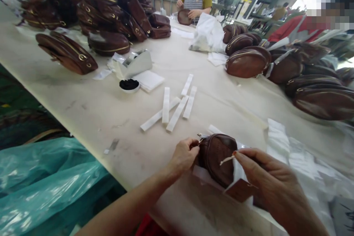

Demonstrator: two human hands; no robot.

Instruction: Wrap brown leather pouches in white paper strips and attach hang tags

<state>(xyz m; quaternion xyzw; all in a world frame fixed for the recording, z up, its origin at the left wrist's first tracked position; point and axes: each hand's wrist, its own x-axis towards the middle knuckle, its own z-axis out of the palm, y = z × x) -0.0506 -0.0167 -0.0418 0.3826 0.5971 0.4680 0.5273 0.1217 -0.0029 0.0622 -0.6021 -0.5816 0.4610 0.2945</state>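
Observation:
A small round brown leather bag (221,158) rests on the table near its front edge, with white wrapping around its lower side. At its left end, my left hand (184,156) pinches the metal zipper end. My right hand (271,180) holds a thin pale string (227,160) between thumb and forefinger, over the bag's right side. Below those fingers hangs a brown tag (240,190); whether the string joins it is unclear. Several white strips (177,114) lie loosely crossed on the table beyond the bag.
Brown bags are piled at the far left (102,11) and right (323,96). A white tape dispenser (134,64) and a dish of black pieces (129,85) stand mid-table. White wrapping (301,158) lies at the right. Across the table a person (197,0) holds a bag.

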